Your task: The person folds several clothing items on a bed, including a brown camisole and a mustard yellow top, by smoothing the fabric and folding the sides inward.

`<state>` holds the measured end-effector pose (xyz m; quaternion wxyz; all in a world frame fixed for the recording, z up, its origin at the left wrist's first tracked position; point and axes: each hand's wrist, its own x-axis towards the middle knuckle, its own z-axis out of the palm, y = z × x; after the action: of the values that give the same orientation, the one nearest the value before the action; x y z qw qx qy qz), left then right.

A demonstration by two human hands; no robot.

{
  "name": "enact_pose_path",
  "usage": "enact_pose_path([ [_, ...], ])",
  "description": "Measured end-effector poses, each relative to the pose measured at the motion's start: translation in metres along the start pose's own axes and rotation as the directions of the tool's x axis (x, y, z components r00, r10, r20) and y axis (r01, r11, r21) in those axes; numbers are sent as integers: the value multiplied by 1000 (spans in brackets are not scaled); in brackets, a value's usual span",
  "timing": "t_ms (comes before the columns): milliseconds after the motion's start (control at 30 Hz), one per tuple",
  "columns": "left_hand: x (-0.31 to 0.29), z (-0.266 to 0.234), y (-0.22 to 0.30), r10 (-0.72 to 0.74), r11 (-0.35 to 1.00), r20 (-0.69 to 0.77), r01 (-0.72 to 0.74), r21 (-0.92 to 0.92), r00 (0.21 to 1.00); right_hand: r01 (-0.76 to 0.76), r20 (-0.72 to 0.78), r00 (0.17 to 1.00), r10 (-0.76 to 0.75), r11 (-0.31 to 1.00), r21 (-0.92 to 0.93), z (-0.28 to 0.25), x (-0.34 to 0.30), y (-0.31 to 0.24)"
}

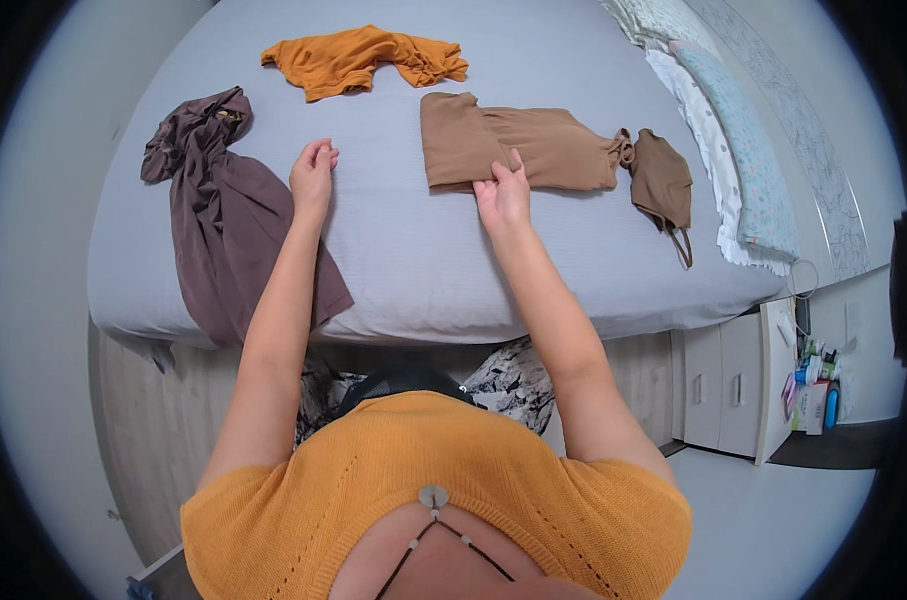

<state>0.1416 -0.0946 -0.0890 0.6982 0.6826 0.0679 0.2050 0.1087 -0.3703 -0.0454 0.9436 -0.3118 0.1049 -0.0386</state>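
Observation:
A light brown garment (558, 150) lies on the bed, its left end folded over and a narrow gathered end toward the right. At its near edge, my right hand (503, 197) has its fingers closed on the folded fabric. My left hand (313, 180) hovers over the bed with curled fingers and nothing visible in them. Beside my left forearm, a dark purple-brown garment (235, 215) is spread lengthwise, bunched at its far end and hanging toward the near edge. A darker brown strappy top (661, 182) rests just right of the light brown garment.
The bed (403, 270) has a pale grey sheet. Across its far side lies a crumpled orange garment (363, 60). Pillows (738, 150) line the right side. A white cabinet (721, 385) and small bottles and boxes (818, 385) stand at the lower right.

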Motion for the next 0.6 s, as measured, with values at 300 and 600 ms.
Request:
enact_pose_path([
  [300, -1, 2, -2, -8, 995, 13, 7, 99, 1000, 659, 710, 611, -351, -270, -702, -6, -27, -6],
  [600, -12, 36, 24, -176, 982, 155, 183, -36, 972, 607, 741, 670, -43, -543, -580, 5, 6, 41],
])
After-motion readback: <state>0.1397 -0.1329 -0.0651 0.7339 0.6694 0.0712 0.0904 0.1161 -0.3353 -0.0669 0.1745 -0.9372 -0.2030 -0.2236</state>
